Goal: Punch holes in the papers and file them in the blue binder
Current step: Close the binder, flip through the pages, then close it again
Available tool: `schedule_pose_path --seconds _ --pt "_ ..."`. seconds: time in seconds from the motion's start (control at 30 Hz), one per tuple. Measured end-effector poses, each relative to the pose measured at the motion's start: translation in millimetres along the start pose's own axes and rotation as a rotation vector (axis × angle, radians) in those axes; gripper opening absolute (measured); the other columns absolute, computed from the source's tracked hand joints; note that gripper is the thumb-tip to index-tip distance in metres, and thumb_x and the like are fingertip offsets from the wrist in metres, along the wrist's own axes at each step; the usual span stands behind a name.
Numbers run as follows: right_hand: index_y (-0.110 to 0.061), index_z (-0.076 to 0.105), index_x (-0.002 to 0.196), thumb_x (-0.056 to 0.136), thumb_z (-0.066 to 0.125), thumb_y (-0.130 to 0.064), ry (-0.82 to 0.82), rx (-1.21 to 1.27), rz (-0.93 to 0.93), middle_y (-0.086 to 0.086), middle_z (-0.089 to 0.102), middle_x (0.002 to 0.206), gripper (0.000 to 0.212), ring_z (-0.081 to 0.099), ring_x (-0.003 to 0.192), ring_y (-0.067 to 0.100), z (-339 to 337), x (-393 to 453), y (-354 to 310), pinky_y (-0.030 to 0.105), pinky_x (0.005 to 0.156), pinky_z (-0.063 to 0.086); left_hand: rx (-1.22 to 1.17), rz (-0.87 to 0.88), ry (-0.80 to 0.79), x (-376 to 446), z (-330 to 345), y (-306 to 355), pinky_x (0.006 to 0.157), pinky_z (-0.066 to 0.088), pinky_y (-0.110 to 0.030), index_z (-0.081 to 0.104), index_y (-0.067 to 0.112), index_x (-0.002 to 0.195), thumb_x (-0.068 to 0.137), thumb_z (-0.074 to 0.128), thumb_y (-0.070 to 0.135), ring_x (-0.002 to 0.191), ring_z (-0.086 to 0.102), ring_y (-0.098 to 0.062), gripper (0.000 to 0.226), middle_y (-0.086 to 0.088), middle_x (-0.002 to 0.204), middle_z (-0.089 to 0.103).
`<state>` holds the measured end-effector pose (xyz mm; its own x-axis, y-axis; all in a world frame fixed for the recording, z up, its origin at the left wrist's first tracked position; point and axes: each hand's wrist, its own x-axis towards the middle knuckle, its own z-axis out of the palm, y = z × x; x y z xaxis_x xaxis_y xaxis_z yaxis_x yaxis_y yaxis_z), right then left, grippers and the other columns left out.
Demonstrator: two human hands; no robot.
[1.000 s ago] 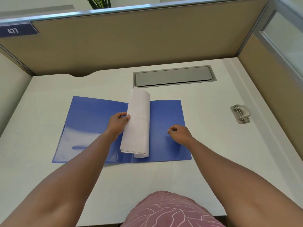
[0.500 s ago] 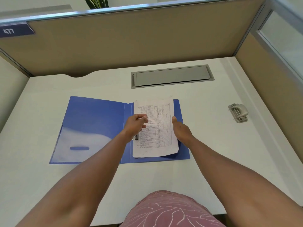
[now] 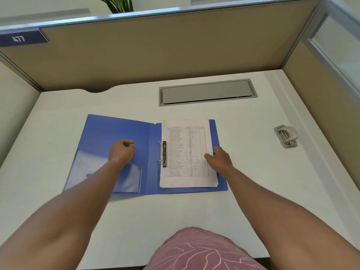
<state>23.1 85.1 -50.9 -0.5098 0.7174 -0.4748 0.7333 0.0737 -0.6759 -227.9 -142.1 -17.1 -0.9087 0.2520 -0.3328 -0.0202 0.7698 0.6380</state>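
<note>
The blue binder [image 3: 116,131] lies open flat on the white desk. A stack of printed papers [image 3: 187,152] rests on its right half, threaded on the two metal rings [image 3: 162,154] beside the spine. My left hand [image 3: 121,151] hovers over the left cover in a loose fist, holding nothing. My right hand [image 3: 219,158] rests on the right edge of the papers, fingers spread flat. The grey hole punch [image 3: 286,135] sits alone at the right of the desk.
A clear pocket [image 3: 109,172] lines the binder's left cover. A grey cable hatch [image 3: 207,92] is set into the desk behind the binder. Beige partition walls [image 3: 175,53] enclose the desk at the back and sides.
The curled stack of papers was laid flat on the binder's right half. My left hand let go and moved left over the cover; my right hand slid onto the papers' right edge.
</note>
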Motion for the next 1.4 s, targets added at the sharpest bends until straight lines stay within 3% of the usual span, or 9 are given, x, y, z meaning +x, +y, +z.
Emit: schedule_pose_path --seconds 0.1,0.2,0.27,0.37,0.6,0.87,0.97,1.13,1.4 --pt "-0.017 0.046 0.094 0.088 0.057 -0.030 -0.014 -0.007 0.031 -0.003 0.056 0.095 0.018 0.053 0.085 0.016 2.6 2.2 1.9 0.026 0.065 0.042 0.100 -0.041 0.102 13.1 -31.8 -15.7 0.083 0.049 -0.035 0.065 0.023 0.119 0.087 0.062 0.026 0.100 0.060 -0.028 0.033 -0.008 0.123 0.060" --pt "-0.010 0.051 0.118 0.083 0.058 -0.036 -0.040 -0.015 0.049 0.000 0.059 0.120 0.044 0.058 0.103 0.020 5.0 3.7 1.7 0.033 0.084 0.050 0.190 -0.123 0.185 22.4 -55.8 -28.4 0.090 0.052 -0.045 0.063 0.025 0.120 0.083 0.059 0.027 0.121 0.050 -0.033 0.038 -0.013 0.130 0.052" --pt "-0.011 0.044 0.138 0.084 0.058 -0.036 -0.043 -0.030 0.057 0.003 0.055 0.134 0.061 0.056 0.117 0.023 5.3 1.7 -1.4 0.034 0.094 0.048 0.213 -0.185 0.242 24.2 -67.4 -31.4 0.095 0.049 -0.049 0.059 0.024 0.124 0.083 0.059 0.023 0.130 0.038 -0.033 0.040 -0.014 0.133 0.045" --pt "-0.011 0.032 0.149 0.088 0.057 -0.034 -0.056 -0.075 0.063 0.004 0.045 0.146 0.070 0.049 0.128 0.023 6.0 -2.0 -5.9 0.033 0.101 0.043 0.220 -0.267 0.339 24.5 -79.6 -34.5 0.101 0.043 -0.049 0.053 0.020 0.131 0.082 0.060 0.021 0.132 0.036 -0.032 0.049 -0.014 0.136 0.043" --pt "-0.012 0.026 0.152 0.089 0.057 -0.035 -0.061 -0.118 0.078 0.005 0.035 0.154 0.074 0.040 0.137 0.024 9.6 0.7 -6.4 0.035 0.107 0.039 0.113 -0.357 0.322 24.9 -93.1 -49.5 0.105 0.039 -0.051 0.034 0.011 0.143 0.081 0.063 0.028 0.133 0.037 -0.034 0.070 -0.014 0.140 0.049" --pt "-0.010 0.026 0.152 0.090 0.058 -0.034 -0.073 -0.148 0.069 0.006 0.035 0.154 0.074 0.039 0.138 0.025 11.8 1.8 -5.9 0.036 0.109 0.037 0.070 -0.413 0.259 21.1 -95.4 -49.2 0.097 0.046 -0.051 0.031 0.011 0.139 0.078 0.058 0.037 0.119 0.049 -0.039 0.071 -0.015 0.129 0.054" --pt "-0.010 0.026 0.152 0.090 0.058 -0.034 -0.076 -0.154 0.073 0.006 0.036 0.154 0.074 0.040 0.137 0.026 11.4 1.3 -5.8 0.035 0.107 0.038 0.058 -0.396 0.229 15.9 -95.9 -45.0 0.092 0.049 -0.047 0.030 0.007 0.140 0.086 0.057 0.033 0.112 0.054 -0.039 0.066 -0.014 0.122 0.055" --pt "-0.010 0.024 0.153 0.091 0.058 -0.035 -0.089 -0.151 0.073 0.006 0.032 0.156 0.074 0.040 0.138 0.025 11.6 0.8 -6.3 0.034 0.106 0.038 0.065 -0.371 0.263 10.9 -101.1 -34.7 0.092 0.049 -0.047 0.041 0.005 0.133 0.084 0.056 0.038 0.117 0.052 -0.037 0.061 -0.015 0.126 0.056" --pt "-0.010 0.023 0.153 0.091 0.060 -0.036 -0.119 -0.150 0.064 0.006 0.029 0.157 0.077 0.037 0.139 0.026 9.6 -0.3 -5.6 0.035 0.108 0.037 0.109 -0.347 0.341 21.4 -125.1 -16.0 0.095 0.046 -0.054 0.061 0.004 0.108 0.078 0.033 0.067 0.104 0.060 -0.040 0.075 -0.016 0.104 0.067"
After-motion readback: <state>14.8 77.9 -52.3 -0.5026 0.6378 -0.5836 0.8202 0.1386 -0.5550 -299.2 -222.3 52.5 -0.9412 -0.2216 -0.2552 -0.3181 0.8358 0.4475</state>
